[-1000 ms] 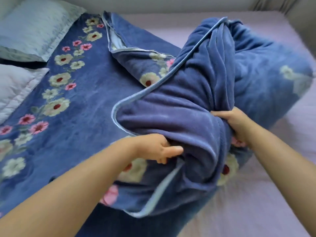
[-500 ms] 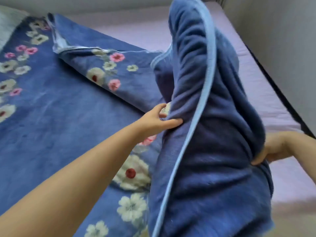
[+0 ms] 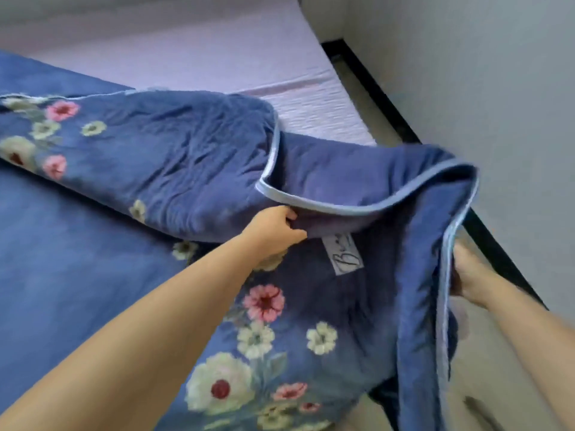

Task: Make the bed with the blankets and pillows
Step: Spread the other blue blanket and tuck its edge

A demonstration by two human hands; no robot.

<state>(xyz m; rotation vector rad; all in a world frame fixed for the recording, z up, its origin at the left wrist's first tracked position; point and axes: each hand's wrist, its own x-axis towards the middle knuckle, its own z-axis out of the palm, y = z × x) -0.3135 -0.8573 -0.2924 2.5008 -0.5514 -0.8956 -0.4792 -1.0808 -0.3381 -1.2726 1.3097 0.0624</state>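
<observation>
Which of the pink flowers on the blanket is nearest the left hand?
The large pink flower just below the left hand, on the blanket beside the white label. The other pink flowers sit far left or near the bottom edge.

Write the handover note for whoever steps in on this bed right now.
Left hand: pinching a fold of the blue floral blanket near its white label.
Right hand: gripping the blanket's piped edge, held up off the bed's right side.
Done: blanket lies flat on the left part.
Left: the lilac sheet is uncovered at the far right; unfold the doubled section over it and smooth. No pillows in view; place them after.
</observation>
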